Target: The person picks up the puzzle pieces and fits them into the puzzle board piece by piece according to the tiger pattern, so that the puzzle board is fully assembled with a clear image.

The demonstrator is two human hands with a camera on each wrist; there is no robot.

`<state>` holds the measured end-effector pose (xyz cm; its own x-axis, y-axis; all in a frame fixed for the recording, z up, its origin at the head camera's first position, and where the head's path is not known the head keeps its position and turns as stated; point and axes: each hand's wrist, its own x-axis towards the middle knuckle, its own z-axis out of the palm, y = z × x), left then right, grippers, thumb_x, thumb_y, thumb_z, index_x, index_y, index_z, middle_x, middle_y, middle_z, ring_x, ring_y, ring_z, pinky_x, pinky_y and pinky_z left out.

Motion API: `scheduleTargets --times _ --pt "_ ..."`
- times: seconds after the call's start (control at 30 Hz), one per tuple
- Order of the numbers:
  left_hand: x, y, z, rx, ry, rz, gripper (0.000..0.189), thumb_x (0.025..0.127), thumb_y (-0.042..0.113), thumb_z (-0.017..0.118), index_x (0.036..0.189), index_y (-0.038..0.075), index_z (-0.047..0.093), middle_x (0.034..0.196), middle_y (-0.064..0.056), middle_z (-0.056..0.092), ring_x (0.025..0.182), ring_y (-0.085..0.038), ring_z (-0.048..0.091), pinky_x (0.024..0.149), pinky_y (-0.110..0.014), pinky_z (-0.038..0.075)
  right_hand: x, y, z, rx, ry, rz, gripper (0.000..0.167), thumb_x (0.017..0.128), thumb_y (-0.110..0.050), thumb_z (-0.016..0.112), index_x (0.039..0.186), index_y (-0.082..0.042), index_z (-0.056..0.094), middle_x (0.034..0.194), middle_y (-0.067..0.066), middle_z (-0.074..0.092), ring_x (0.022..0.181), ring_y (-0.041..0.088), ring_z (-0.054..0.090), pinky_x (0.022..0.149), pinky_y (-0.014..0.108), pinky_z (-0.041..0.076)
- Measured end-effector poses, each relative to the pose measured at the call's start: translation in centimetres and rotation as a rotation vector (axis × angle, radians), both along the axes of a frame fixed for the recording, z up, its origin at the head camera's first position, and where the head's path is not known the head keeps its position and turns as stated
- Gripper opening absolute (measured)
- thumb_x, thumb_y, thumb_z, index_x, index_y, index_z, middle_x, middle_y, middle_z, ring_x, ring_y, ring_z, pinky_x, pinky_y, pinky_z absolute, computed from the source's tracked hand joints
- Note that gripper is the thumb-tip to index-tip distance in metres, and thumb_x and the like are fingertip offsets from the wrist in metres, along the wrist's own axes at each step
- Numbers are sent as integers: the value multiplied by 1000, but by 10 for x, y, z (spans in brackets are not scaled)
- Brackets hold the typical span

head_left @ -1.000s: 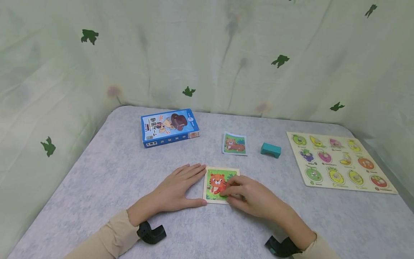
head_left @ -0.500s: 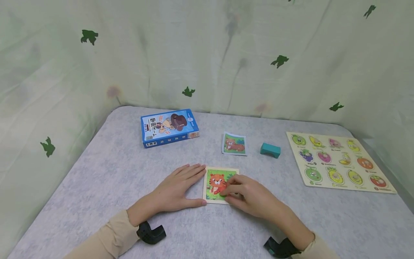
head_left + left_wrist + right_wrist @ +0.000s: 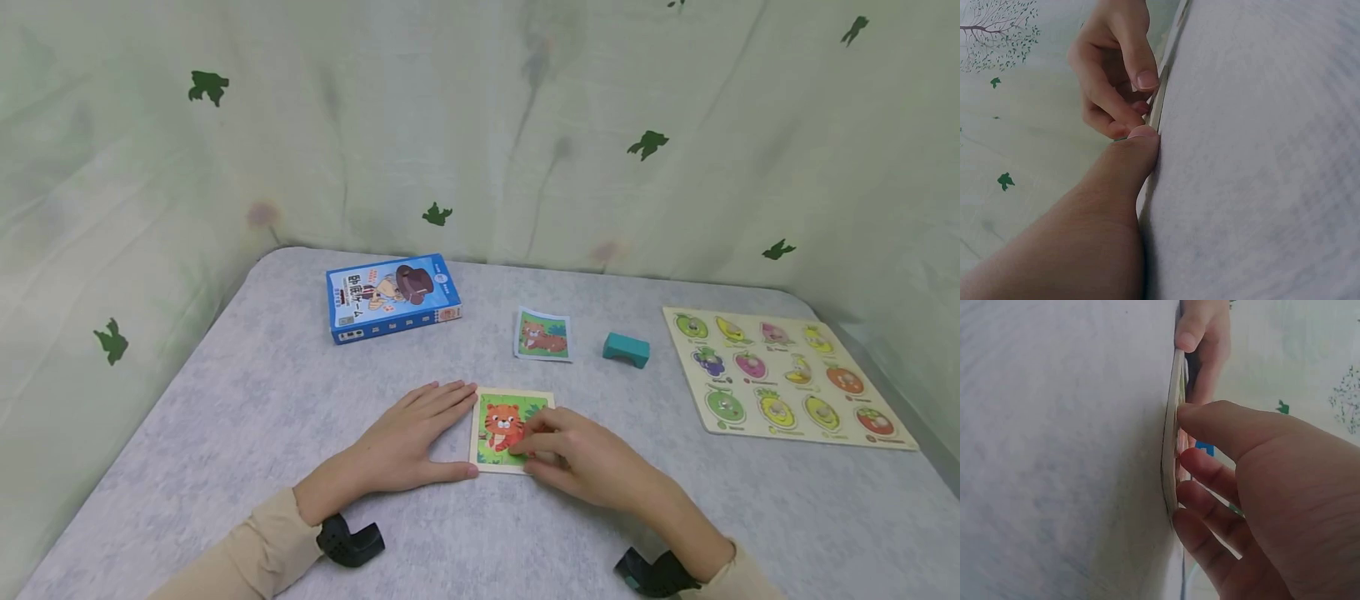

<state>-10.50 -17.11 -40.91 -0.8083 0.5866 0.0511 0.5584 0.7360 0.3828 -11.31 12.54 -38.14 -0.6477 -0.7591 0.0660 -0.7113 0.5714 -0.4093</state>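
A small square wooden jigsaw puzzle [image 3: 501, 407] with a tiger picture lies flat on the table between both hands. My left hand [image 3: 405, 437] is spread palm down at its left side, fingertips at the upper left corner and thumb at the lower left. Over its right part, my right hand [image 3: 592, 457] has bent fingers and thumb at the tiger's body, pinching what looks like a puzzle piece, mostly hidden under the fingers. In the right wrist view, the thumb and fingertips [image 3: 1194, 459] meet the puzzle's face near its edge [image 3: 1171, 425].
Behind the puzzle lie a picture card [image 3: 543, 335] of a tiger and a teal arch block [image 3: 626, 349]. A blue game box [image 3: 393, 297] is at the back left. A fruit peg board [image 3: 787, 375] lies at the right. A pale curtain [image 3: 480, 125] surrounds the table.
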Motion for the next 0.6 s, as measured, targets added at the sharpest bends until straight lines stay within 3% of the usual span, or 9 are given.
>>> scheduleTargets --times 0.27,0.6 --pt "-1 -2 0 -11 3 4 98 91 77 54 164 16 30 170 2 27 159 -20 21 131 -47 15 5 3 8 5 -45 -16 25 96 -32 75 121 -29 76 120 -15 66 106 3 58 92 30 57" --pt "0 -1 -1 -18 1 2 100 91 78 54 164 15 30 170 1 27 158 -20 22 131 -46 15 12 22 11 -20 -20 -72 31 95 -31 77 126 -30 73 120 -16 65 110 5 60 94 33 58"
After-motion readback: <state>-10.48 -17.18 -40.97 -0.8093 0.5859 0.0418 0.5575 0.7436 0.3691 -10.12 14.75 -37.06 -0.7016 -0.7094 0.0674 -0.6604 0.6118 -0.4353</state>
